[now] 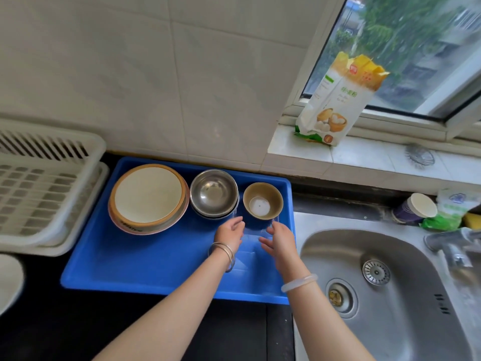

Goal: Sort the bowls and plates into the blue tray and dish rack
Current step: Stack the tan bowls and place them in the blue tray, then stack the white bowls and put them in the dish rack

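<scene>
The blue tray (145, 267) lies on the dark counter. At its back stand a stack of large cream bowls with orange rims (148, 195), a stack of steel bowls (214, 192) and a small tan bowl (263, 200) sitting on a dark blue one. Just in front of the tan bowl is a clear, see-through dish (253, 234), hard to make out. My left hand (229, 234) and my right hand (278, 239) press against its left and right sides, holding it between them low over the tray. The white dish rack (49, 194) stands to the left, with nothing in it.
A steel sink (377, 277) with a tap (453, 246) adjoins the tray on the right. A flour bag (335, 102) stands on the window sill. A paper cup (413, 208) and green packet sit behind the sink. A white plate edge (9, 282) shows at far left.
</scene>
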Demonstrator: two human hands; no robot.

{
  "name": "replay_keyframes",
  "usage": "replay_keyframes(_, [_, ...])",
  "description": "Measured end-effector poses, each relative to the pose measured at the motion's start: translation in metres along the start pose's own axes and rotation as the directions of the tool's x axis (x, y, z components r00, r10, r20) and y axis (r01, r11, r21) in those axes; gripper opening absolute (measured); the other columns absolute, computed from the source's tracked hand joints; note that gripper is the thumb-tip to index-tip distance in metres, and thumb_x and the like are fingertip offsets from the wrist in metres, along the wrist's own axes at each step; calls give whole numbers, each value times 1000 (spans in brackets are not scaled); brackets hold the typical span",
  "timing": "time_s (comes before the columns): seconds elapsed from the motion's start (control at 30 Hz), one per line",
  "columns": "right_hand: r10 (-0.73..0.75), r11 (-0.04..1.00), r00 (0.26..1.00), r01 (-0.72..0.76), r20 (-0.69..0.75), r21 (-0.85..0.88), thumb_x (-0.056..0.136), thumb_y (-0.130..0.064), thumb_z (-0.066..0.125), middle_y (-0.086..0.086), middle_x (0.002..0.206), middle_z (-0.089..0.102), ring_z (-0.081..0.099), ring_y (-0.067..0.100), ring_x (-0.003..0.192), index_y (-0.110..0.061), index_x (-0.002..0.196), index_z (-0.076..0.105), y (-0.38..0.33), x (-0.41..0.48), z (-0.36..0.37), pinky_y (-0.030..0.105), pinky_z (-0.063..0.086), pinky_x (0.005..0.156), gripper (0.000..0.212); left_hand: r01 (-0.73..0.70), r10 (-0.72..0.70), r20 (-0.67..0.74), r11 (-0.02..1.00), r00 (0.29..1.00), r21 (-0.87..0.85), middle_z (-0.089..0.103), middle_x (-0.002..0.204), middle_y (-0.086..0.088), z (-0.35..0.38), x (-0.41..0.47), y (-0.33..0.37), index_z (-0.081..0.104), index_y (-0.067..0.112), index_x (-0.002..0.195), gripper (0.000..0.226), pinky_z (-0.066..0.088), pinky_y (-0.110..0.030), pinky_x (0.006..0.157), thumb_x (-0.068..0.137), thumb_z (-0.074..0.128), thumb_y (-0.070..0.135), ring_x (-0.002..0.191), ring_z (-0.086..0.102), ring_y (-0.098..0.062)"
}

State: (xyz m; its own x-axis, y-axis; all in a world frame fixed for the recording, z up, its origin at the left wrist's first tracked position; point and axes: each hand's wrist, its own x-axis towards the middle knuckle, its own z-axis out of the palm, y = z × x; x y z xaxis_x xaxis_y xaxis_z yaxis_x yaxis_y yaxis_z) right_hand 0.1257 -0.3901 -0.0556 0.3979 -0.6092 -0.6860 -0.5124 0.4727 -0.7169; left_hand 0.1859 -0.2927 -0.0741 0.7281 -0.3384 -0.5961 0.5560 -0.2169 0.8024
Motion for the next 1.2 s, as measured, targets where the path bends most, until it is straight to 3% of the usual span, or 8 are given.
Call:
replay_keyframes(0.13, [-103, 981, 990, 116, 92, -157, 96, -22, 42, 5, 103, 60, 62, 23, 84, -15, 103, 58, 9, -30, 11, 28, 48, 68, 18, -116, 133, -63, 967, 989, 226, 66, 112, -8, -46, -32, 1, 61, 14, 116, 28, 50, -41, 94, 91, 50, 20, 101, 62, -24])
replay_keyframes(0.3, [-197, 865, 930, 314, 310, -392, 93, -19, 43, 2, 94, 66, 63, 15, 73, -16, 95, 62, 28, -82, 61, 19, 44, 56, 20, -182, 275, -261, 926, 925, 331, 68, 107, -2, -120, -88, -5, 65, 18, 109, 23, 43, -22, 79, 91, 52, 23, 90, 58, -10])
replay_keyframes(0.4, [-226, 763, 877, 430, 424, -482, 91, -22, 43, -4, 84, 67, 64, 11, 69, -22, 87, 62, 49, -117, 102, 19, 45, 55, 19, -191, 311, -404, 932, 861, 309, 67, 111, -2, -169, -125, -21, 64, 13, 111, 23, 42, -21, 85, 90, 52, 14, 100, 60, -13])
replay_keyframes(0.5, [-194, 675, 809, 520, 555, -523, 89, -25, 43, -4, 81, 68, 67, 16, 72, -19, 84, 63, 76, -150, 147, 27, 48, 60, 22, -168, 329, -578, 934, 746, 315, 66, 114, -6, -218, -156, -43, 64, 10, 111, 24, 44, -26, 89, 89, 54, 8, 107, 61, -21])
replay_keyframes(0.7, [-61, 491, 699, 642, 712, -588, 91, -22, 41, 25, 97, 65, 57, 32, 74, 7, 97, 61, 124, -193, 239, 50, 50, 85, 36, 38, 383, -771, 885, 509, 464, 67, 109, -13, -301, -198, -86, 67, 6, 104, 24, 39, -41, 96, 81, 60, 2, 106, 60, -31])
replay_keyframes(0.9, [-42, 250, 624, 763, 781, -596, 97, -37, 42, 7, 91, 62, 60, 25, 87, -11, 94, 61, 142, -201, 311, 29, 40, 69, 33, 268, 134, -945, 938, 298, 217, 42, 141, -11, -354, -218, -119, 63, 20, 115, 38, 36, -57, 97, 79, 64, 6, 126, 33, -42])
replay_keyframes(1.07, [40, 486, 745, 567, 665, -665, 94, -30, 46, 9, 90, 66, 66, 26, 82, -7, 105, 59, 156, -196, 343, 42, 57, 82, 29, -13, -1, -949, 1000, 317, -5, 30, 147, -15, -378, -219, -138, 43, 17, 134, 62, 32, -45, 109, 78, 60, -5, 130, 37, -35])
replay_keyframes(1.2, [140, 805, 807, 245, 574, -540, 90, -6, 46, 11, 86, 64, 65, 20, 69, -1, 117, 55, 157, -202, 353, 28, 58, 60, 28, -165, -209, -888, 940, 410, -298, 38, 145, -12, -385, -216, -148, 27, 21, 143, 68, 37, -47, 107, 84, 55, 1, 130, 42, -33])
